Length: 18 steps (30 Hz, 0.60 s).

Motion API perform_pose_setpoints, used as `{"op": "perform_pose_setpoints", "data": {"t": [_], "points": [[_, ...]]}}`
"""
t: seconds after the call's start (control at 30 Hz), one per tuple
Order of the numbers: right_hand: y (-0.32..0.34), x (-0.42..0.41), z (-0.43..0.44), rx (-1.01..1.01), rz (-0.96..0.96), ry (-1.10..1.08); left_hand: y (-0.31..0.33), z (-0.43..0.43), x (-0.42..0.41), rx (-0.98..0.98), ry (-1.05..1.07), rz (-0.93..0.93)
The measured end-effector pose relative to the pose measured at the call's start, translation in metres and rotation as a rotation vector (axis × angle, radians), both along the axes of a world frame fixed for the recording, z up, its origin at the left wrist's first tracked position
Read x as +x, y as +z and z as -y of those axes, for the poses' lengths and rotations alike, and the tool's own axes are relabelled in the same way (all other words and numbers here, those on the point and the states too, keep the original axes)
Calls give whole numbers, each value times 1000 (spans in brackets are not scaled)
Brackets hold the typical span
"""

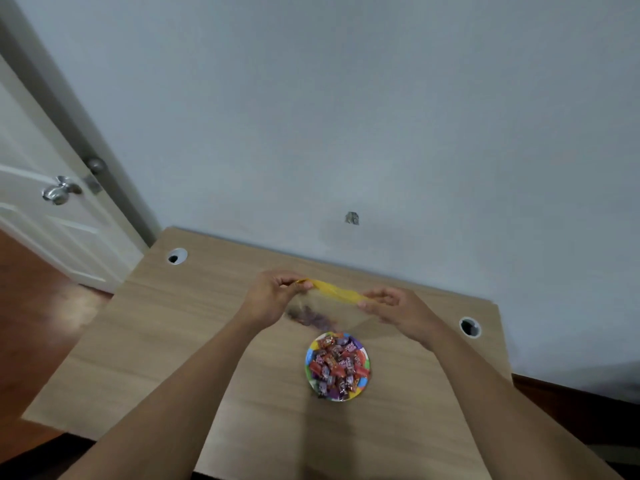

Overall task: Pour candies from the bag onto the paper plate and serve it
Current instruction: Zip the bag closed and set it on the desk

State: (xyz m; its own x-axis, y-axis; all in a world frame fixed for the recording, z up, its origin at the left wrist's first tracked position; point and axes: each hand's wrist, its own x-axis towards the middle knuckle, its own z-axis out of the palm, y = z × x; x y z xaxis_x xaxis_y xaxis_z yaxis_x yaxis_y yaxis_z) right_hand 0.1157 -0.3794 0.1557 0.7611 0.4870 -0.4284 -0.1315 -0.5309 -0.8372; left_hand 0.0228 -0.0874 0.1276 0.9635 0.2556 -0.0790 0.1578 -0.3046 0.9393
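A clear plastic bag with a yellow top strip is stretched between my two hands above the wooden table. My left hand pinches the strip's left end and my right hand pinches its right end. A few dark candies show blurred inside the bag. Below and nearer to me, a colourful paper plate rests on the table, heaped with several wrapped candies in red, purple and pink.
The wooden table stands against a pale wall, with round cable holes at the back left and right. A white door with a metal handle stands at the left, over a dark wood floor.
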Motion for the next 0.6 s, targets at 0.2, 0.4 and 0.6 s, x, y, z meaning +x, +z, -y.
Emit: {"op": "perform_pose_setpoints", "data": {"t": [0.2, 0.4, 0.6], "points": [[29, 13, -26, -103, 238, 163, 17, 6, 16, 14, -102, 0], [32, 11, -60, -99, 433, 184, 27, 12, 22, -68, -62, 18], [33, 8, -71, -143, 466, 228, 28, 16, 19, 59, 70, 82]]}}
